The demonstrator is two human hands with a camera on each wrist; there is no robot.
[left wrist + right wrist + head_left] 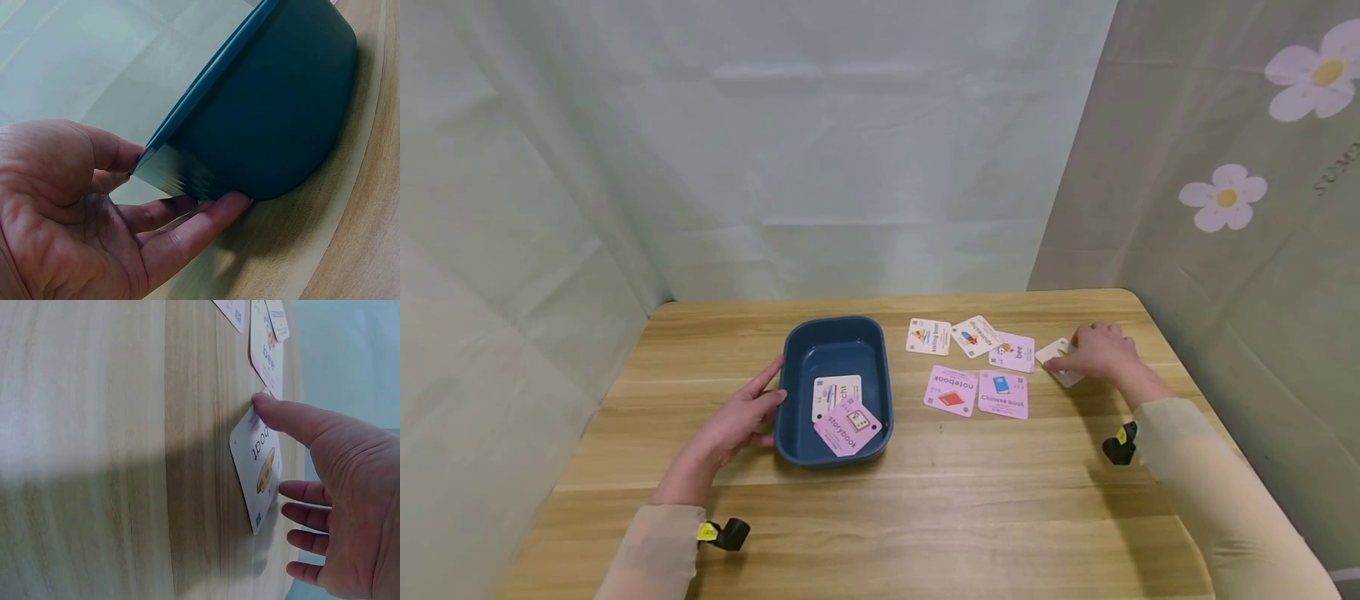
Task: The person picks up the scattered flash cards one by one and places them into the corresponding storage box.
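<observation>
1. Left hand (737, 423) is gripping the left side of the blue tray (842, 354), thumb at the rim, fingers bracing the outer wall.
2. Storybook card (847, 429) is lying in the tray, partly covering a white card (835, 388).
3. Notebook card (951, 390) and Chinese book card (1003, 393) are lying side by side, right of the tray.
4. Right hand (1103, 352) is touching the boat card (253, 465) with its thumb, at the table's right; whether it is pinching cannot be told.
5. Bee card (1013, 353) is lying beside it, partly under a tilted card (976, 336).
6. Sailing boat card (928, 336) is lying farther left.
</observation>
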